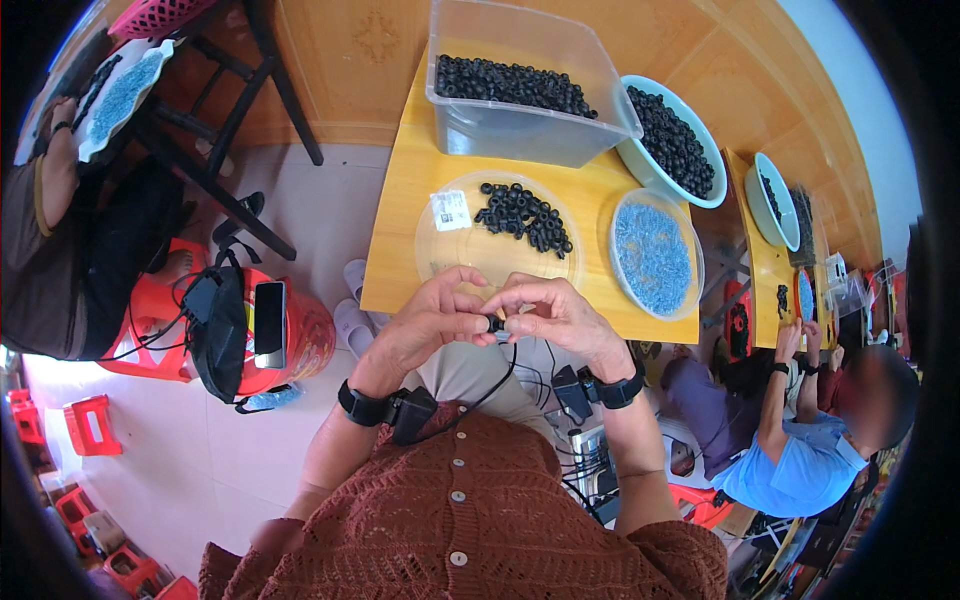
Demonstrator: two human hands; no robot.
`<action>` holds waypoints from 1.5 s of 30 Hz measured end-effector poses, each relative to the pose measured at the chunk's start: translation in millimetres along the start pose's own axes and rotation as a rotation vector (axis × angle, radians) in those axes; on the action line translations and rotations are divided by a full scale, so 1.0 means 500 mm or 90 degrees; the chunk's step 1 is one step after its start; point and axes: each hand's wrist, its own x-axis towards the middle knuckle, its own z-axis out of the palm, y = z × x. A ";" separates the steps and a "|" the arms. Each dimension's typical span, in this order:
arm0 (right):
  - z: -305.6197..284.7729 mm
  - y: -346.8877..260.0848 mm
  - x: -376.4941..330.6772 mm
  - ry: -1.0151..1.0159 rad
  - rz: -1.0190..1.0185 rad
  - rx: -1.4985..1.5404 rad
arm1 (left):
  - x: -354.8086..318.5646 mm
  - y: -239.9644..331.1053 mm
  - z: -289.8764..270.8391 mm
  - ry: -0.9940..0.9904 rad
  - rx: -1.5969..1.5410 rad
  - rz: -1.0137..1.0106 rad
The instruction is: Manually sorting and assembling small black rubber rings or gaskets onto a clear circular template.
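Just in front of the table's near edge, my left hand (432, 318) and my right hand (560, 318) meet at their fingertips. Between them is a small black ring-like plastic part (494, 323), pinched from both sides. My fingers cover much of it, so any finer piece there is hidden. Beyond my hands, a round clear tray (445, 245) holds a loose pile of similar black parts (522, 215) and a white label (450, 210). To the right, a round clear dish (616, 262) contains many small pale-blue pieces (652, 258).
A clear plastic bin (500, 140) of black parts stands at the back of the yellow table (395, 255), beside a pale-green basin (712, 150). A red stool (305, 335) bears a phone (270, 325) and black bag. Other people sit at both sides.
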 end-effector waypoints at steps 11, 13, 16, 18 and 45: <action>0.006 0.005 -0.002 -0.054 -0.071 -0.174 | 0.002 0.004 0.002 0.011 0.021 -0.065; 0.009 0.001 -0.009 0.050 -0.093 -0.335 | 0.001 0.000 0.005 0.050 0.003 -0.080; 0.029 0.008 -0.018 0.146 -0.157 -0.335 | -0.001 -0.019 -0.003 0.050 -0.021 -0.103; 0.039 0.018 -0.020 0.176 -0.186 -0.369 | 0.004 -0.025 -0.003 0.067 -0.021 -0.068; 0.053 0.046 -0.011 0.254 -0.298 -0.611 | 0.005 -0.060 0.019 0.204 0.202 0.049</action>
